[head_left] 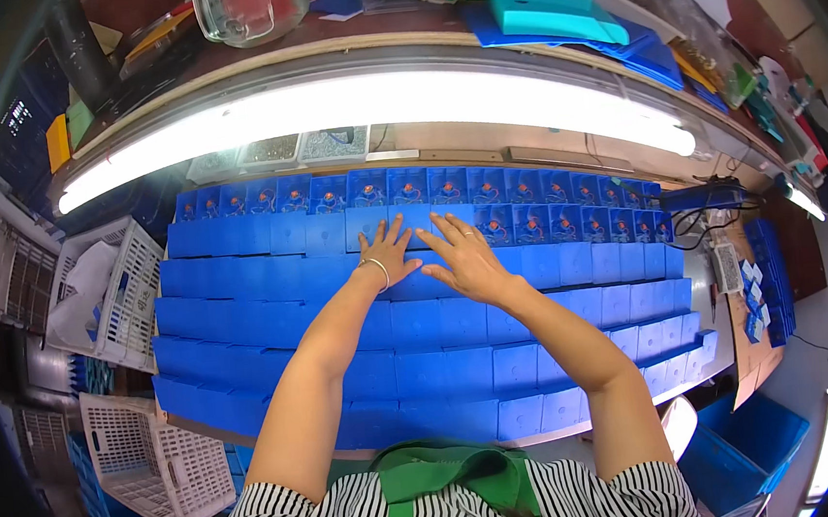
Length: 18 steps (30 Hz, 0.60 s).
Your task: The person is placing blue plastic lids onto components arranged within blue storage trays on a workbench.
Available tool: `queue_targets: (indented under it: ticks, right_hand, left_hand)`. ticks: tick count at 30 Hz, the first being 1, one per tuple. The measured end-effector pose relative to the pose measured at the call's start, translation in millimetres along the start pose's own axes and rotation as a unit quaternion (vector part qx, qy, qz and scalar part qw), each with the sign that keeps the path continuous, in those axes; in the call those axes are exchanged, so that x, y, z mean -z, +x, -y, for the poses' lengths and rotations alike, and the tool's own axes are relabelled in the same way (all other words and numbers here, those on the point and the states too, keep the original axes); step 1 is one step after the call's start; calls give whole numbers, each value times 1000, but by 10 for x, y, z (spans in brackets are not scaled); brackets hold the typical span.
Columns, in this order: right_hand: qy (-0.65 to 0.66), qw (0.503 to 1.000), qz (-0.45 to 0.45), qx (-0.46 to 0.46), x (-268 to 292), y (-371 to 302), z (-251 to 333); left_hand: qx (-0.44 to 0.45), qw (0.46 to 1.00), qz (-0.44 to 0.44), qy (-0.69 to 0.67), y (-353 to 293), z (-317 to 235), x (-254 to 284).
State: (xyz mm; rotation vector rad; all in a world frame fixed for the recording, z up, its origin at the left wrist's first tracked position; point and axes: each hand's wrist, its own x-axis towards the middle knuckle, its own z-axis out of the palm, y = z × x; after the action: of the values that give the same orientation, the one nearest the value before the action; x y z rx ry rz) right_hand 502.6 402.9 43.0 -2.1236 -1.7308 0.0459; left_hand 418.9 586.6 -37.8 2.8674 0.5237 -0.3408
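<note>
Both of my hands lie palm-down with fingers spread on rows of blue plastic boxes. My left hand (389,256), with a bangle on its wrist, rests over flat blue covers (329,234) in the second row from the back. Close beside it, my right hand (470,266) reaches over the same row, near where the covers give way to open blue boxes (532,223). Small orange-red parts and thin wires show inside those open boxes and along the back row (368,189). Nearer rows of blue boxes (443,375) present plain flat faces. Neither hand grips anything; my palms hide what lies beneath.
A lit tube lamp (372,101) spans the bench under a cluttered shelf (397,41). White plastic baskets (137,324) stand at left. At right are a dark blue tool-like object with cables (706,199), small blue-and-white pieces (754,300) and a blue bin (750,446).
</note>
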Motion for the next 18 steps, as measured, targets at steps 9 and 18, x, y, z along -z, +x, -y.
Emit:
queue_targets:
  ticks: [9,18]
  right_hand:
    - [-74,967,-205,128,1803,-518,400]
    - [-357,875,-310,105,3324,-21,-688]
  left_hand:
    - [-156,960,-159,-170,-579,-102,335]
    - [-330,749,-568,82,-1221,-1081,2941]
